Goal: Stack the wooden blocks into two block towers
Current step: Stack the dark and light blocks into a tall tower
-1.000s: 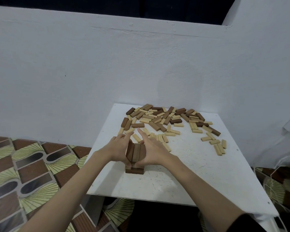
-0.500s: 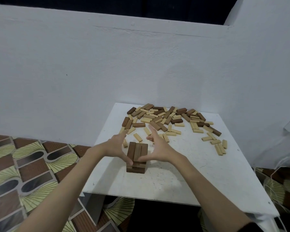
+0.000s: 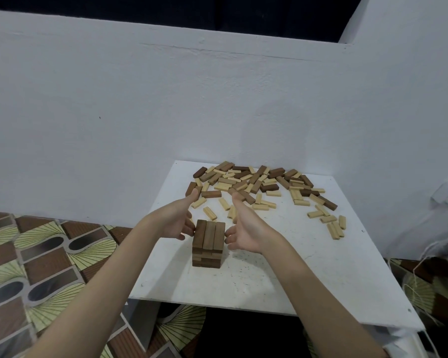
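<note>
One tower [image 3: 208, 244] of dark wooden blocks stands on one white table [image 3: 269, 280]. Its top layer holds three blocks side by side; below it about three more layers show, though their blocks cannot be counted exactly. Behind the tower lies one loose scatter of blocks [image 3: 259, 184] in two kinds, dark brown and pale; it runs to several dozen pieces, overlapping too much for an exact count, with the pale ones looking somewhat more numerous. Off to the right of the scatter sits a small group of about seven pale blocks [image 3: 330, 220]. Two hands are in view, one left hand [image 3: 177, 219] and one right hand [image 3: 246, 228].
</note>
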`<state>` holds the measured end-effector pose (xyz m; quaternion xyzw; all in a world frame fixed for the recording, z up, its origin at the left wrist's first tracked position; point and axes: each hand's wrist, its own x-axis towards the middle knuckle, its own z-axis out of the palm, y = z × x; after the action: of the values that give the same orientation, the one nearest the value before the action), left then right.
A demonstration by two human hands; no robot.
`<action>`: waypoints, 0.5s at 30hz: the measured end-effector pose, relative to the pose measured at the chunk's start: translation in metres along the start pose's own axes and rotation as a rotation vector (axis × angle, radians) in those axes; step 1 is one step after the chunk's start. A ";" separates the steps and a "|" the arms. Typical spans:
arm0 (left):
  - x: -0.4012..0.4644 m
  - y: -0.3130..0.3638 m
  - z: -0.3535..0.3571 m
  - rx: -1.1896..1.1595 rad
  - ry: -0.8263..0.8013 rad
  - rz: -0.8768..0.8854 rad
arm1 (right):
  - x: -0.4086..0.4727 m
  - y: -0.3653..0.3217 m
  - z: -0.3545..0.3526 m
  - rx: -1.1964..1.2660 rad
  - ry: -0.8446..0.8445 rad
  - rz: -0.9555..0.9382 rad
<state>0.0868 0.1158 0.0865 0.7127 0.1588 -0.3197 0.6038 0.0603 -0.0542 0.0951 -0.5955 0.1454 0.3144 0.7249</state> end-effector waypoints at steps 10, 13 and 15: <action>0.000 0.002 0.002 -0.003 -0.025 -0.013 | -0.003 -0.001 0.007 0.009 0.003 0.004; 0.001 0.001 0.001 0.014 -0.049 -0.006 | -0.003 -0.001 0.007 -0.013 -0.014 0.005; 0.002 0.001 0.001 0.025 -0.064 0.008 | -0.001 -0.001 0.005 -0.042 -0.003 0.007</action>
<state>0.0885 0.1145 0.0860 0.7104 0.1326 -0.3418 0.6007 0.0598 -0.0502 0.0974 -0.6096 0.1399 0.3207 0.7113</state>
